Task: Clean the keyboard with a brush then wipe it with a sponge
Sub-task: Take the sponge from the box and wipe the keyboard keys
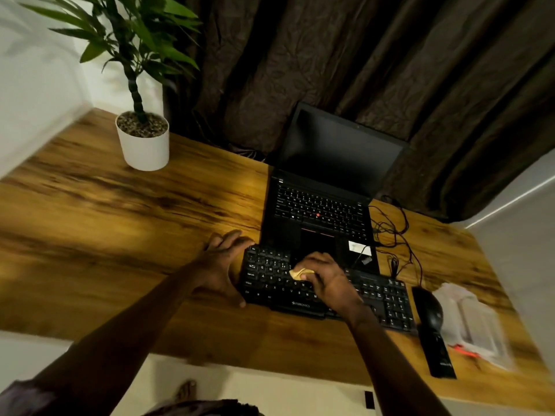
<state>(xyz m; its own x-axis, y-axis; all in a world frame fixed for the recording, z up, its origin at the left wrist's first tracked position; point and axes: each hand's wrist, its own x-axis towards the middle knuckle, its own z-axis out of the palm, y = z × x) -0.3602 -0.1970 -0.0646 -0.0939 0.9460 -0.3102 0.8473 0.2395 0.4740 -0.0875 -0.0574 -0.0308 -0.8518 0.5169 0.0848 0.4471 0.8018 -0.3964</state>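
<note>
the wooden desk (120, 205) carried everything, with a dark curtain (390, 70) hanging behind it. an open black laptop (327, 205) sat at the back, its screen dark. the black keyboard (384, 298), the thing being cleaned, lay just in front of the laptop, its far edge overlapping the palm rest. a potted plant (144, 145) stood well apart at the far left. a clear plastic packet (471, 319) lay right of the keyboard, with a black mouse (428, 310) between the two.

the left hand (223, 265) was spread wide against the keyboard's left end, thumb at the near corner and fingers at the far one, steadying it. the right hand (327, 277) was curled over the middle keys, pinching a small yellow sponge (297, 274) down onto them near the letter rows.

by my reading this was the second step, wiping with the sponge; no brush could be made out in either hand. the sponge sat over the left-centre keys, so the right half and number pad probably remained. the next move called for light, even passes to the right, with the left hand keeping the keyboard from sliding into the laptop.
</note>
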